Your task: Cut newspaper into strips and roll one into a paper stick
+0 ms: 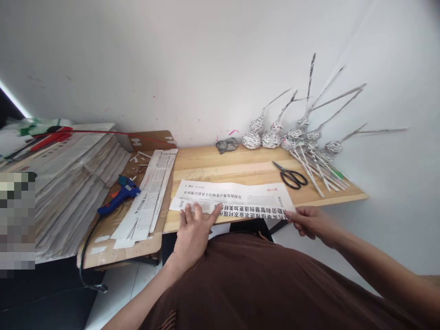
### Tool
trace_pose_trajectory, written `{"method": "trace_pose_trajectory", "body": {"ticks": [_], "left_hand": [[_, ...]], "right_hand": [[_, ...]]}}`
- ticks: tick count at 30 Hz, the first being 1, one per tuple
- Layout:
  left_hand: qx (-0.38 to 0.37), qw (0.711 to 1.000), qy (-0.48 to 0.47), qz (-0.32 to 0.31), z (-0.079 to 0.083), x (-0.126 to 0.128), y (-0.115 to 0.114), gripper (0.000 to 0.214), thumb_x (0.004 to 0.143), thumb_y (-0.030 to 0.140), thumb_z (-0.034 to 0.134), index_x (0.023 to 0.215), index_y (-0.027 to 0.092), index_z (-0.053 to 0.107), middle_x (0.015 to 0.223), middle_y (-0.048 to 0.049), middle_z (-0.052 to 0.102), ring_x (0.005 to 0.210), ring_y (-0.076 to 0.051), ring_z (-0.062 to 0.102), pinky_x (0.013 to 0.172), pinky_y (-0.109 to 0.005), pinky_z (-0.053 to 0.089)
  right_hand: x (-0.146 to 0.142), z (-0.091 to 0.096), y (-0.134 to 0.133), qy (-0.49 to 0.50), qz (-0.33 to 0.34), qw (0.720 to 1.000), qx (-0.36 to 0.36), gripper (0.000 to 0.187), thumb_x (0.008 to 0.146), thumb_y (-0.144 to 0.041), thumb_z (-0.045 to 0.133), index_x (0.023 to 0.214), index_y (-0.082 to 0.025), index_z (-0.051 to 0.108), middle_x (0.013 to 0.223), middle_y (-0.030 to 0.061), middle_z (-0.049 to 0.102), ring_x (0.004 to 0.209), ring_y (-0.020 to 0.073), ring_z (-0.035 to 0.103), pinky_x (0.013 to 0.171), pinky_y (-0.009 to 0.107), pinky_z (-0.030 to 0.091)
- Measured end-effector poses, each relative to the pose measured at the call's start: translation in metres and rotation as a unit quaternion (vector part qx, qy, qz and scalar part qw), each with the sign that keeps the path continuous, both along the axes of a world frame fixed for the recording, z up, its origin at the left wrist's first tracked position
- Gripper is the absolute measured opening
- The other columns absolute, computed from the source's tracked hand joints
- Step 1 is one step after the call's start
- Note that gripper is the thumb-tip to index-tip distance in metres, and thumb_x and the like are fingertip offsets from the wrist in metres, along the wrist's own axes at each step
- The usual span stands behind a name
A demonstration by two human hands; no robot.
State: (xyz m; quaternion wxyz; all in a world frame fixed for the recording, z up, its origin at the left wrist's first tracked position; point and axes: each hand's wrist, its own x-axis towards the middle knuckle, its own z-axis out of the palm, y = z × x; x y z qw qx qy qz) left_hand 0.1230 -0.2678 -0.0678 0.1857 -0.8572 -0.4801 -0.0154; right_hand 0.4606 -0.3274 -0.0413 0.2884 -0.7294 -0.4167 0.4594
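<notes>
A strip of newspaper (233, 195) lies along the front edge of the wooden table, its near side folded over so that some print reads upside down. My left hand (195, 229) rests on its left part with the fingers spread and pressing flat. At the right end, my right hand (314, 224) pinches the paper's near corner between thumb and fingers. Black-handled scissors (291, 176) lie with blades slightly apart, just beyond the paper's right side. Behind them is a bundle of rolled paper sticks (314, 169).
Several woven paper gourds (252, 140) with long stems stand by the wall. A grey crumpled cloth (227, 145) lies left of them. On the left are cut newspaper strips (151, 197), a blue glue gun (120, 199) with its cable, and a tall newspaper stack (79, 188).
</notes>
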Motion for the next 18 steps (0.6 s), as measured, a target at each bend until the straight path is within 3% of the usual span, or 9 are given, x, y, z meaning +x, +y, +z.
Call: {"method": "trace_pose_trajectory", "body": {"ticks": [5,9,12,14,18], "left_hand": [[0.012,1.0,0.002,0.012,0.001,0.007,0.003,0.073,0.089,0.027,0.057,0.152,0.033,0.02,0.138,-0.0201,0.052,0.13,-0.041,0.047,0.107,-0.063,0.031],[-0.021,0.997,-0.005,-0.07,-0.002,0.016,0.011,0.065,0.09,0.017,0.05,0.151,0.013,0.027,0.154,-0.0199,0.031,0.143,-0.032,0.028,0.114,-0.045,0.032],[-0.044,0.995,0.002,-0.086,-0.006,0.021,0.016,0.066,0.089,0.022,0.054,0.147,0.002,0.031,0.153,-0.026,0.029,0.141,-0.034,0.031,0.112,-0.042,0.036],[-0.04,0.996,-0.003,-0.075,-0.006,0.025,0.018,0.073,0.087,0.028,0.059,0.149,0.005,0.027,0.15,-0.0295,0.033,0.137,-0.038,0.037,0.109,-0.047,0.038],[-0.048,0.996,0.004,-0.078,0.001,0.031,0.014,0.093,0.078,0.04,0.071,0.153,0.025,0.018,0.148,-0.0294,0.037,0.131,-0.043,0.044,0.099,-0.055,0.044]], "right_hand": [[-0.004,0.013,0.017,-0.159,0.002,0.987,0.036,0.045,0.078,-0.058,0.061,0.056,-0.021,0.048,0.049,0.0002,0.057,0.046,0.0125,0.052,0.053,0.027,0.04],[-0.004,0.013,0.025,-0.174,-0.014,0.985,0.009,0.047,0.08,-0.062,0.055,0.06,-0.02,0.052,0.054,0.0008,0.061,0.042,0.0131,0.053,0.049,0.028,0.038],[-0.003,0.014,0.029,-0.179,-0.015,0.984,-0.002,0.044,0.086,-0.058,0.049,0.064,-0.02,0.055,0.057,0.0015,0.063,0.04,0.0126,0.053,0.047,0.027,0.036],[-0.004,0.015,0.031,-0.238,0.011,0.971,-0.008,0.044,0.088,-0.054,0.046,0.062,-0.02,0.054,0.052,0.002,0.061,0.041,0.0144,0.055,0.048,0.027,0.036],[-0.001,0.012,0.031,-0.377,0.089,0.922,0.018,0.05,0.092,-0.052,0.038,0.057,-0.02,0.053,0.046,0.0032,0.06,0.042,0.0177,0.058,0.051,0.03,0.038]]}}
